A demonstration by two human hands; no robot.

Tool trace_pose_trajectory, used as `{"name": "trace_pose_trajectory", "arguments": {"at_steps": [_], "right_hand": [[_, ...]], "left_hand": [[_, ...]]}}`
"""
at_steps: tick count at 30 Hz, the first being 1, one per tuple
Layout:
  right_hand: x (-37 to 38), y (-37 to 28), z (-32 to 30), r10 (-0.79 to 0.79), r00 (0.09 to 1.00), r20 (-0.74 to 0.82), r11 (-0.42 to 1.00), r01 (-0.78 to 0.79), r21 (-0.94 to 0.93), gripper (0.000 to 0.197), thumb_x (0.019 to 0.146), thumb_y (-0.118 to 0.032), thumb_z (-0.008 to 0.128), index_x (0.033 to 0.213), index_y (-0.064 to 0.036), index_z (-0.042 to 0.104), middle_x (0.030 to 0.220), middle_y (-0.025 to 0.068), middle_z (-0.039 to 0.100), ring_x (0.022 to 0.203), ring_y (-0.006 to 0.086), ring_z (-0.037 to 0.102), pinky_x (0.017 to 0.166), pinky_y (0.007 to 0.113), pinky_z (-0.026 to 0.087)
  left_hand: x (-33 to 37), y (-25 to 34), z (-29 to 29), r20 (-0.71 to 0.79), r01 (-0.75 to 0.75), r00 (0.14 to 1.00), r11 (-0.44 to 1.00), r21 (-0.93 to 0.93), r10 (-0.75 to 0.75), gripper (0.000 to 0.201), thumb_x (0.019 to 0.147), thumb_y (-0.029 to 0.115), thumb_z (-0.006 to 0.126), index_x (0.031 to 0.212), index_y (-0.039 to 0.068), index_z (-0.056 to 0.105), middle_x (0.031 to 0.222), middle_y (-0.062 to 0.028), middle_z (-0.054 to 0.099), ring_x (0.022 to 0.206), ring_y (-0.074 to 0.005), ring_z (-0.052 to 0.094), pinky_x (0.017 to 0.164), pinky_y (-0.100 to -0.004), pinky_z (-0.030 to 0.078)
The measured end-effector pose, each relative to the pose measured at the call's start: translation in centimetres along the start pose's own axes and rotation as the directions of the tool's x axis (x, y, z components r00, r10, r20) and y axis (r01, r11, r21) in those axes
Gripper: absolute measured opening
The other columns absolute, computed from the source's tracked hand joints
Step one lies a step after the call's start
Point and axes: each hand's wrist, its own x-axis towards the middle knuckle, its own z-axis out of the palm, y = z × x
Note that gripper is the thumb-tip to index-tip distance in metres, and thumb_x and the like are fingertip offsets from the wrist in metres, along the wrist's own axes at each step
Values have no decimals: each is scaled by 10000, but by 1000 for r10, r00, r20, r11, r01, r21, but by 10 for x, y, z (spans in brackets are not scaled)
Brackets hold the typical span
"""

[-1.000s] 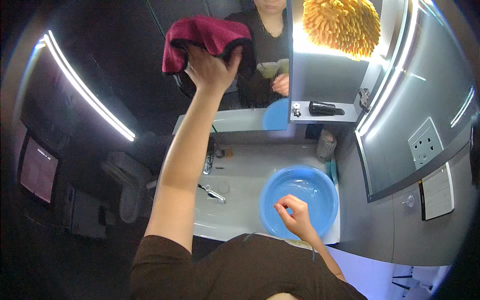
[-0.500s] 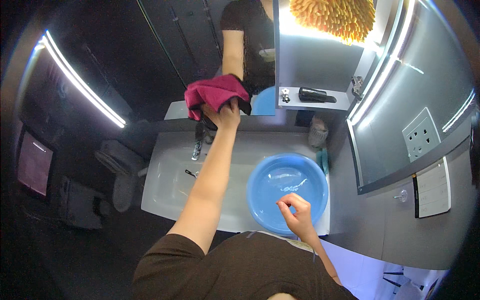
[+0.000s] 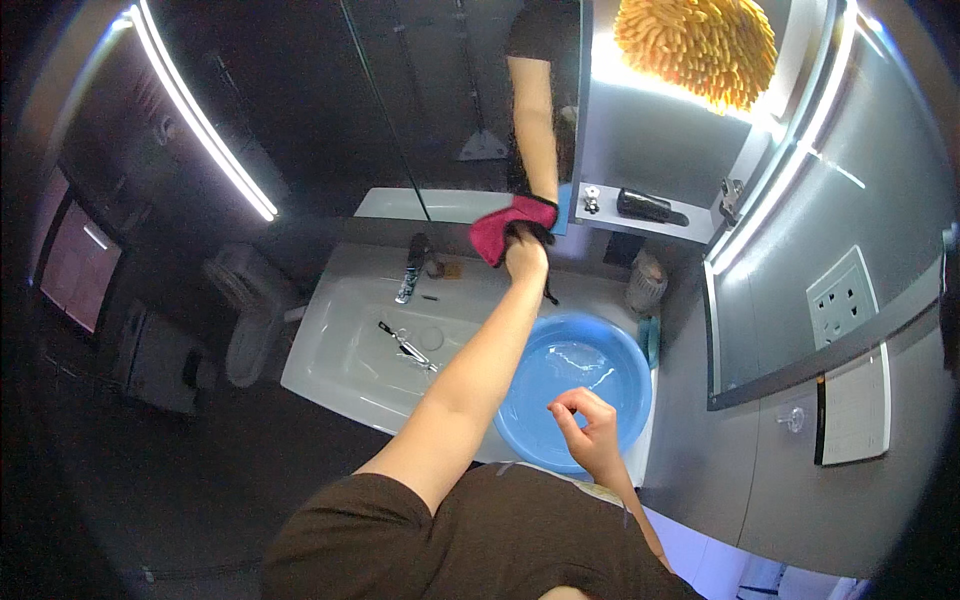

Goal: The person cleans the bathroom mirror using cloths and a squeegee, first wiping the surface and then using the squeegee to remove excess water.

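Observation:
My left hand is closed around a magenta cloth with a black border. The arm stretches far forward over the sink, and the cloth lies against the lower edge of the dark mirror, where the arm's reflection meets it. Bunched fabric hides part of the fingers. Above the blue basin my right hand is curled into a loose fist, with nothing visible in it. The basin holds some water and stands on the right side of the white sink.
A faucet rises at the sink's back. Metal tongs-like pieces lie in the bowl. On the right, an opened mirror cabinet has a shelf with a black object and a fluffy yellow item. A wrapped container stands behind the basin.
My left hand has carried the magenta cloth right and down along the mirror to its lower edge. The right hand keeps its curled pose over the basin. The view has shifted slightly.

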Motion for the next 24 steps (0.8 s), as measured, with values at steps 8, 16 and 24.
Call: {"name": "trace_pose_trajectory", "arguments": {"at_steps": [8,16,24], "right_hand": [[14,9,4,13,1000,24,998,-14,63,73,839,-31,599,865,15,650,778,84,647,674,159,605,652,281,482],[43,32,67,-56,984,169,998,53,20,630,778,-91,688,1348,-64,422,1392,190,384,1246,310,430,932,388,433],[122,-4,158,-135,989,-55,972,143,187,661,741,9,683,1309,-79,356,1089,178,574,900,247,612,780,365,507]], "left_hand": [[-31,-23,-92,691,-296,722,885,358,-38,365,663,301,691,823,-25,676,878,-241,666,879,-410,638,787,-447,505],[-33,17,-194,717,-322,682,939,118,143,425,710,156,690,1075,49,498,890,-168,655,821,-262,645,754,-369,500],[-15,17,-276,684,-50,612,883,-467,396,545,820,75,656,1291,75,382,1097,-104,556,971,-146,567,825,-302,463]]}}
